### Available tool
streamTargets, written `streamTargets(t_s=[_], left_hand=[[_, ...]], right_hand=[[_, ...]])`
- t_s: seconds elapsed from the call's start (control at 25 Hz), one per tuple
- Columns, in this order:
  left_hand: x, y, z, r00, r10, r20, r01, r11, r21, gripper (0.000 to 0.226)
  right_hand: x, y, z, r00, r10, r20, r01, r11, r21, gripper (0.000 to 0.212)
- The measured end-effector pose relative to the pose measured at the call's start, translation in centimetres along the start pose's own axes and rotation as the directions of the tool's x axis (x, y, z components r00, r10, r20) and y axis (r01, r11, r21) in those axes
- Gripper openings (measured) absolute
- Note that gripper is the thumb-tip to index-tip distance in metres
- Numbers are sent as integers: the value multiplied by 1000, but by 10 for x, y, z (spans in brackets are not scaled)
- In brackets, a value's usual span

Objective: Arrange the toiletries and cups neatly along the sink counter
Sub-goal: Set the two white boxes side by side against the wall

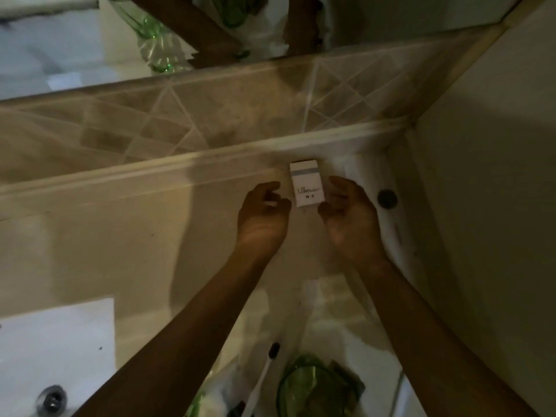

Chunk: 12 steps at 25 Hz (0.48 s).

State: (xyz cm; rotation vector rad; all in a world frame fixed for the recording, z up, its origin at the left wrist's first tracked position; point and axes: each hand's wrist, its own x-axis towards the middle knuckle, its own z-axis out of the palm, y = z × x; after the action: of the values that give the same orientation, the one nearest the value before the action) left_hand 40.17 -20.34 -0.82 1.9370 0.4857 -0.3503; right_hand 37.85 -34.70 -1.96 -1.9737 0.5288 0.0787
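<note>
A small white box (307, 183) with a grey band and dark lettering stands on the beige sink counter (150, 236), close to the tiled backsplash. My left hand (261, 215) hovers just left of it, fingers loosely curled and holding nothing. On the box's other side is my right hand (349, 218), fingers relaxed and thumb near the lower right corner; contact is unclear. At the bottom edge of the view sits a green translucent cup (313, 383), with a white toothbrush (261, 377) with dark bristles beside it.
The white sink basin (54, 341) with its metal drain (52, 397) is at the lower left. A dark round fitting (387, 198) sits on the counter right of the box. A wall (481, 206) closes off the right side. The mirror (90, 34) above reflects green plastic.
</note>
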Motion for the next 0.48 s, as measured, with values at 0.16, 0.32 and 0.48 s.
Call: streamTargets(t_s=[0.16,0.32,0.48], left_hand=[[-59,-1,-71,999,32,10,-31,995,-93,23],[-149,-27,-144,996,-13,90,35,967,-251,23],[-236,-86,-178,988,-152,27,153,941,-301,21]], right_hand=[[-48,-11,-31,998,33,-48,-33,999,6,35],[-136,-31,-40,994,-64,90,59,997,53,13],[-225,-32,-9,924,-82,373,93,996,-13,12]])
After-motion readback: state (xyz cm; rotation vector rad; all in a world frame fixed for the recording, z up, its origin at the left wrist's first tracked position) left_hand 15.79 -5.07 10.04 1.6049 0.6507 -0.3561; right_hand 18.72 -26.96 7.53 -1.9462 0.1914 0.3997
